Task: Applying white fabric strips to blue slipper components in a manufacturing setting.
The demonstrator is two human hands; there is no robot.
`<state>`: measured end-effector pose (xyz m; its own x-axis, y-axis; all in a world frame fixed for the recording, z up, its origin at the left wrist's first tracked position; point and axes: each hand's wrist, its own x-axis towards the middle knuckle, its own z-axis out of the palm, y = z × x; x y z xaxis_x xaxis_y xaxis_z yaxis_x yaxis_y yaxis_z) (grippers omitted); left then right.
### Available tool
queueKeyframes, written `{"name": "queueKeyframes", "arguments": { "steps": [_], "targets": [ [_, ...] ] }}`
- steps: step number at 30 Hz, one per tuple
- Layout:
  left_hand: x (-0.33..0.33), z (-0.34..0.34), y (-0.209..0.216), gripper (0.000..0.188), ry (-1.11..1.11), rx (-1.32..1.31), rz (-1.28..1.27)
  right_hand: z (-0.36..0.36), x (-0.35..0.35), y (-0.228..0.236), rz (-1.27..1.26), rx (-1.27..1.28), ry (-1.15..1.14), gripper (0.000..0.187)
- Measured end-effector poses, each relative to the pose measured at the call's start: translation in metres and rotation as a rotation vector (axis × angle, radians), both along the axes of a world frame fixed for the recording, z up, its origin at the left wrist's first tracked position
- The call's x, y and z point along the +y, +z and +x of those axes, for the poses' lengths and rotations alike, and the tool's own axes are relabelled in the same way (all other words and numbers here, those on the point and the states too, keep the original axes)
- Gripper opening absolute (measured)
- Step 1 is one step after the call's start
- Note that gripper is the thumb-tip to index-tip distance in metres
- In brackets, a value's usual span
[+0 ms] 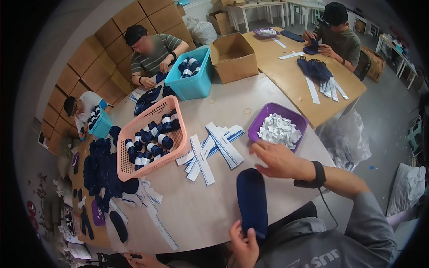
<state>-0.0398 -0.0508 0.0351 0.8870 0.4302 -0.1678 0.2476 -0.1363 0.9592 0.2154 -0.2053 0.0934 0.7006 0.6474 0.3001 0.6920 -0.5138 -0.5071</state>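
A flat, dark blue sock (251,196) lies lengthwise in front of me at the table's near edge. My left hand (244,244) pinches its lower end, thumb on top and fingers beneath. Above the sock's far end hovers my right hand (279,160), its thumb and fingers apart and nothing visible between them. It is beside a purple basket (254,129) full of small white folded pieces (279,129). White paper strips with blue ruler-like markings (210,154) lie in a loose pile left of that hand.
A pink basket (121,156) holds rolled navy bundles with white bands. Behind it stand a turquoise bin (196,89) and an open cardboard box (234,62). Navy socks (100,169) pile up at left. Co-workers sit around the tables; another person's hand (143,260) shows at lower left.
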Motion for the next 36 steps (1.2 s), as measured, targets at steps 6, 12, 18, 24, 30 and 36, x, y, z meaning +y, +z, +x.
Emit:
{"name": "queueKeyframes", "arguments": {
  "steps": [6, 12, 18, 24, 30, 36],
  "targets": [
    [0.009, 0.012, 0.001, 0.030, -0.261, -0.217, 0.557, -0.026, 0.007, -0.033, 0.006, 0.071, 0.121, 0.021],
    [0.015, 0.019, -0.023, 0.036, -0.519, -0.187, 0.610, -0.042, 0.023, -0.087, -0.088, 0.125, 0.378, 0.043],
    [0.011, 0.021, -0.036, 0.031, -0.360, -0.138, 0.542, -0.048, 0.032, -0.093, -0.206, 0.024, 0.298, 0.057],
    [0.002, -0.032, -0.027, 0.023, -0.190, -0.119, 0.586, -0.060, 0.031, -0.083, -0.330, -0.070, 0.303, 0.093],
    [-0.001, -0.013, -0.017, 0.029, -0.211, -0.187, 0.767, -0.069, 0.028, -0.081, -0.455, -0.092, 0.319, 0.122],
    [0.010, 0.026, -0.049, 0.084, -0.565, -0.164, 0.942, -0.066, 0.007, -0.099, -0.417, -0.121, 0.329, 0.135]
  ]
}}
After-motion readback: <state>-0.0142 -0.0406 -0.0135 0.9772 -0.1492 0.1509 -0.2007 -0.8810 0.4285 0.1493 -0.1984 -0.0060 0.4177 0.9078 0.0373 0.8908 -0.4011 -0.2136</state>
